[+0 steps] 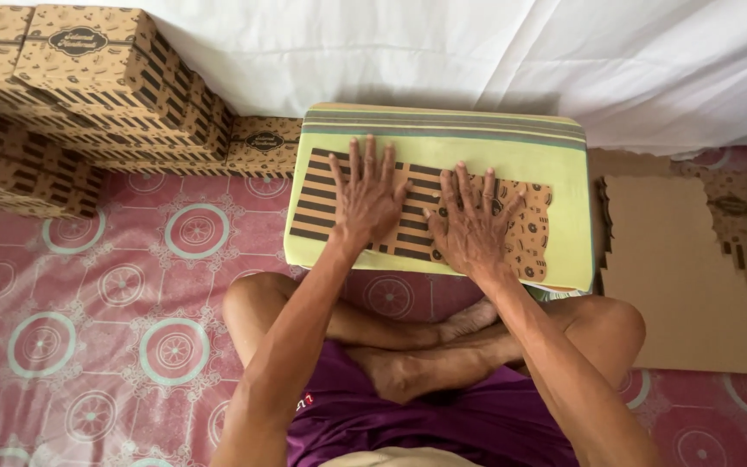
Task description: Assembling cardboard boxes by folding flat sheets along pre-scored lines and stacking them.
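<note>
1. Nearest the camera: purple shorts and crossed bare legs, seated on a pink floor mat with white circle patterns.
2. Just ahead of the knees: a yellow-green rectangular cushion with striped far edge, resting on the mat.
3. On top of the cushion: a flat, unfolded brown cardboard box blank printed with dark stripes and small motifs, lying across its middle.
4. Left hand: palm down, fingers spread apart, pressed flat on the striped part of the blank; clamped on nothing.
5. Right hand: palm down, fingers splayed, pressed flat on the blank just beside the left hand; likewise gripping nothing.
6. Far left: a stack of assembled brown printed cardboard boxes piled against a white cloth backdrop.
7. Right of the cushion: a pile of flat plain-side-up brown cardboard sheets on the mat.
</note>
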